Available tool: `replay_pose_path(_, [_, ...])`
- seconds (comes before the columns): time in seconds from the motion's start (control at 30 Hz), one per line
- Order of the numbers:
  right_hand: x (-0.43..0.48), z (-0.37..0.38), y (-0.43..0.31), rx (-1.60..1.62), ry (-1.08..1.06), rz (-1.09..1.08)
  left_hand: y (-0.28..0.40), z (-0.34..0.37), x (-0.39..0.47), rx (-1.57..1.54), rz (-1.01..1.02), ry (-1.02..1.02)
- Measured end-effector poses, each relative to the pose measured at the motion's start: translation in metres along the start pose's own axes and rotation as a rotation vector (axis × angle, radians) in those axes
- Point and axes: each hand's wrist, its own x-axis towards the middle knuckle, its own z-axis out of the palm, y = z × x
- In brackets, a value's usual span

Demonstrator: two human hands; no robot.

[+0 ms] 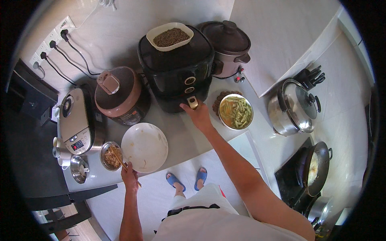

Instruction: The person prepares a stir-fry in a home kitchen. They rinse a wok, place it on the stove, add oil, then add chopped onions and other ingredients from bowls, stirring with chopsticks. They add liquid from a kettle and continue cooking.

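My right hand (197, 114) grips the gold-coloured handle (192, 102) of a black air fryer (178, 72). A white dish (153, 43) of small dark grains rests on the fryer's top. Wooden chopsticks (123, 164) are in my left hand (129, 176), their far ends in a steel bowl of minced food (112, 156). A large white plate (144, 147) with a few food traces lies beside that bowl, close to my left fingers. To the right of my right hand stands a white bowl of green beans (236, 112) in orange liquid, on a brown mat (217, 102).
A rice cooker (75, 120), pressure cooker (120, 96) and lidded crock (226, 42) stand along the wall. A small steel bowl (79, 169) is near the left edge. At right are a steel pot (283, 111), knife block (305, 79) and wok (319, 168) on a hob.
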Motion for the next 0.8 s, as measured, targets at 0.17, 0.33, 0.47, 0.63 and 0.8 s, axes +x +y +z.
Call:
replay_pose_path(0.17, [0.016, 0.012, 0.030, -0.057, -0.027, -0.006, 0.004, 0.007, -0.007, 0.020, 0.023, -0.006])
replay_pose_path(0.33, [0.025, 0.017, 0.035, -0.078, 0.021, -0.129, -0.006, -0.001, -0.003, -0.019, 0.038, -0.056])
replay_pose_path(0.47, [0.026, 0.009, 0.027, -0.104, -0.011, -0.132, -0.006, 0.003, 0.000, -0.013, 0.023, -0.056])
replay_pose_path(0.63, [0.016, -0.011, 0.001, -0.307, 0.212, -0.459, -0.004, 0.006, -0.018, 0.028, 0.069, -0.009])
replay_pose_path(0.8, [0.021, -0.011, -0.055, -0.067, 0.164, -0.238, -0.016, -0.006, -0.048, 0.134, 0.132, 0.100])
